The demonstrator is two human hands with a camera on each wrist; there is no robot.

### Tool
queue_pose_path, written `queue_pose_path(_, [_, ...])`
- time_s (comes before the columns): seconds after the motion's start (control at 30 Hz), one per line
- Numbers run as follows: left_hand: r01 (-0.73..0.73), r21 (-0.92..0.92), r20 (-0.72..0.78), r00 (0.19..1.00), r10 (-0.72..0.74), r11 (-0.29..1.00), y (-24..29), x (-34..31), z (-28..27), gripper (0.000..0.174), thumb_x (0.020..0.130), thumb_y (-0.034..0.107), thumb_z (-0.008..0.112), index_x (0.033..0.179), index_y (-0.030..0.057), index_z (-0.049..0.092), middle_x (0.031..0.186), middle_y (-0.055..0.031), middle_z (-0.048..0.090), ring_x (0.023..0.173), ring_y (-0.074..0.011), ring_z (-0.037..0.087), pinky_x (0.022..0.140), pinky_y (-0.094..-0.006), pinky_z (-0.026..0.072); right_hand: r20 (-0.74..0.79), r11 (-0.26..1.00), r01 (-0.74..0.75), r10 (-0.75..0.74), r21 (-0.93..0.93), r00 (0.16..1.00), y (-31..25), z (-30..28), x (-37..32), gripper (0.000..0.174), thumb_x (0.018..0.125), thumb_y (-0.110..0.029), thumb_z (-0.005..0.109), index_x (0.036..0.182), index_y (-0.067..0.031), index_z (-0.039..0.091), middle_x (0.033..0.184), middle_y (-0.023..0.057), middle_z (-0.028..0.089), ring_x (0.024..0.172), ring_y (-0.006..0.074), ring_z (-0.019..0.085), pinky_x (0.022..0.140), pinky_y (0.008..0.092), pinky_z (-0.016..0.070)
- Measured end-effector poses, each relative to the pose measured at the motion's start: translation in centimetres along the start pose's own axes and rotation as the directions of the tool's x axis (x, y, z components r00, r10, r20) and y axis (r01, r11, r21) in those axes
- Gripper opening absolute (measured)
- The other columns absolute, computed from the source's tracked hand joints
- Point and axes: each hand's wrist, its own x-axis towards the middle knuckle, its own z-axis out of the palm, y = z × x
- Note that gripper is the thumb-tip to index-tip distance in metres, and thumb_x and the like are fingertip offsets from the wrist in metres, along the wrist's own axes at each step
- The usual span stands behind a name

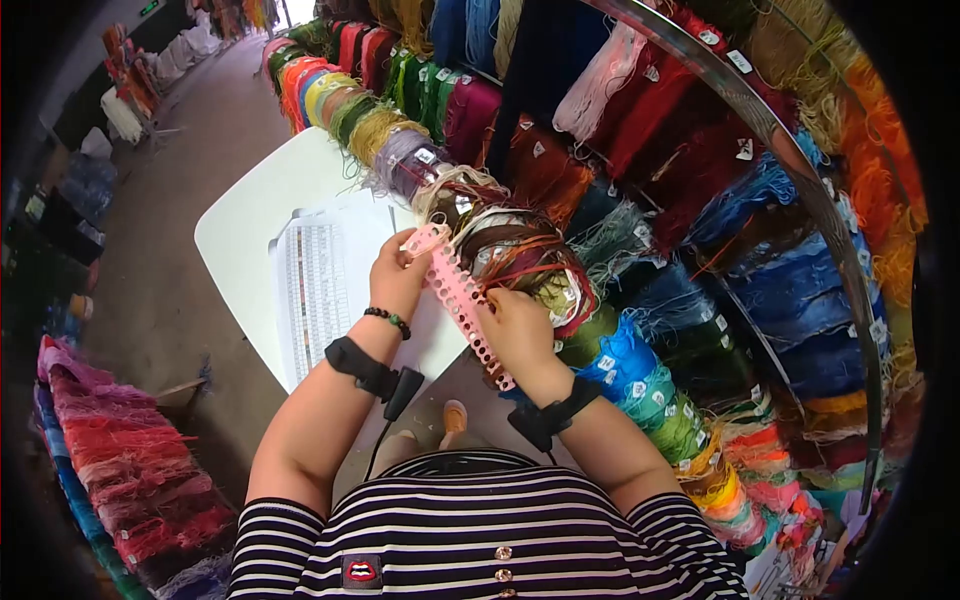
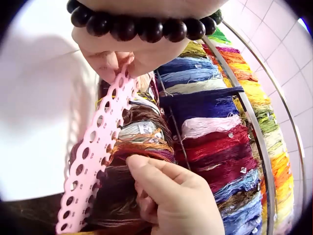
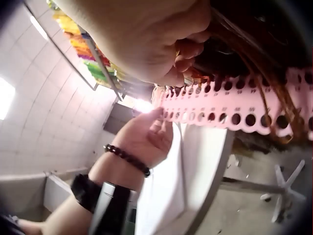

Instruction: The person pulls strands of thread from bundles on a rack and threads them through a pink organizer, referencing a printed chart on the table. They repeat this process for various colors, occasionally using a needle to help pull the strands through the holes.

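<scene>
A long pink card [image 1: 458,292] with rows of numbered holes slants across the middle of the head view. My left hand [image 1: 398,275] pinches its upper end between thumb and fingers. Beside the card's right edge is my right hand [image 1: 520,335], its fingers curled in and the thumb near the forefinger. In the left wrist view the right hand [image 2: 173,196] has its fingertips at orange-brown threads [image 2: 142,149] alongside the card [image 2: 98,147]. Some brown threads [image 3: 261,90] lie across the card in the right wrist view.
A white table [image 1: 235,235] holds a printed chart [image 1: 320,290]. A long roll of coloured thread bundles [image 1: 375,130] runs diagonally beside it. Racks of hanging thread [image 1: 680,130] with a curved metal rail [image 1: 800,165] stand on the right. More thread bundles [image 1: 140,460] lie at lower left.
</scene>
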Motion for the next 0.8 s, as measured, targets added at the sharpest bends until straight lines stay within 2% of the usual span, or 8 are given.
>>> queue_pose_path(0.13, [0.106,-0.107,0.032,0.994,-0.103,0.989,2.3,-1.2,-0.2,0.033,0.091,0.008,0.061,0.123,0.0020,0.055,0.093,-0.0035,0.066,0.077,-0.0095,0.063,0.065,-0.0234,0.0521,-0.042,0.996,0.086,-0.084,0.040,0.996,-0.2,0.7,0.4,0.031,0.075,-0.029,0.074,0.088,-0.0012,0.067,0.073,0.0168,0.063,0.067,0.0358,0.060,0.061,0.0437,0.0471])
queue_pose_path(0.23, [0.132,-0.106,0.069,0.990,-0.125,0.986,3.9,-1.7,-1.0,0.028,0.092,0.011,0.061,0.119,0.0039,0.058,0.093,-0.0025,0.066,0.077,-0.0091,0.062,0.068,-0.0242,0.0528,0.176,0.983,-0.004,-0.030,0.186,0.984,-0.8,-0.5,1.4,0.032,0.076,-0.029,0.077,0.076,0.0006,0.064,0.065,0.0131,0.060,0.057,0.0264,0.057,0.054,0.0382,0.0431])
queue_pose_path(0.37, [0.132,-0.045,0.186,0.975,-0.121,0.990,5.8,-0.1,-4.2,0.025,0.096,0.022,0.055,0.112,0.0045,0.063,0.091,-0.0016,0.066,0.073,-0.0086,0.061,0.069,-0.0239,0.0524,0.531,0.773,-0.356,0.029,0.525,0.847,-1.0,-0.8,3.6,0.031,0.081,-0.021,0.076,0.066,0.0005,0.061,0.058,-0.0020,0.051,0.056,0.0048,0.044,0.050,0.0254,0.0347])
queue_pose_path(0.43, [0.062,-0.019,0.190,0.980,-0.057,0.998,7.6,1.6,-6.6,0.028,0.098,0.028,0.052,0.110,0.0051,0.064,0.093,-0.0028,0.066,0.072,-0.0090,0.059,0.069,-0.0251,0.0520,0.617,0.677,-0.433,-0.039,0.595,0.786,-1.4,-0.8,5.0,0.029,0.082,-0.019,0.075,0.065,0.0000,0.061,0.059,-0.0037,0.052,0.056,0.0051,0.043,0.051,0.0250,0.0343])
queue_pose_path(0.53, [0.142,-0.099,-0.298,0.940,-0.166,0.985,11.1,3.9,-8.7,0.039,0.092,0.024,0.058,0.127,0.0057,0.053,0.099,-0.0049,0.065,0.081,-0.0153,0.064,0.076,-0.0299,0.0524,0.687,0.613,-0.534,-0.021,0.582,0.726,-3.5,0.5,6.5,0.027,0.083,-0.016,0.074,0.064,-0.0006,0.063,0.062,-0.0042,0.053,0.057,0.0047,0.042,0.052,0.0238,0.0338])
queue_pose_path(0.67, [0.197,-0.100,0.003,0.980,-0.198,0.975,10.9,2.2,-9.9,0.041,0.088,0.021,0.064,0.123,0.0050,0.051,0.104,-0.0072,0.065,0.085,-0.0164,0.065,0.078,-0.0312,0.0527,0.701,0.616,-0.557,0.011,0.557,0.713,-5.3,2.8,6.5,0.027,0.083,-0.017,0.074,0.065,-0.0005,0.063,0.062,-0.0043,0.052,0.059,0.0050,0.043,0.053,0.0240,0.0341])
queue_pose_path(0.73, [0.137,-0.012,-0.024,0.990,-0.137,0.991,10.4,1.4,-9.8,0.030,0.087,0.011,0.064,0.115,0.0041,0.055,0.096,-0.0051,0.067,0.077,-0.0110,0.064,0.070,-0.0240,0.0519,0.712,0.623,-0.574,0.040,0.531,0.701,-6.0,4.0,6.1,0.027,0.083,-0.019,0.075,0.067,0.0001,0.064,0.062,-0.0039,0.052,0.059,0.0056,0.043,0.053,0.0249,0.0347])
queue_pose_path(0.8, [0.079,0.025,-0.016,0.997,-0.078,0.997,8.5,1.9,-10.7,0.029,0.086,0.009,0.065,0.112,0.0031,0.055,0.092,-0.0042,0.068,0.074,-0.0095,0.063,0.067,-0.0211,0.0502,0.710,0.746,-0.481,0.016,0.461,0.704,-6.1,4.7,5.7,0.025,0.082,-0.019,0.074,0.070,0.0011,0.066,0.062,-0.0022,0.054,0.059,0.0058,0.045,0.053,0.0255,0.0366])
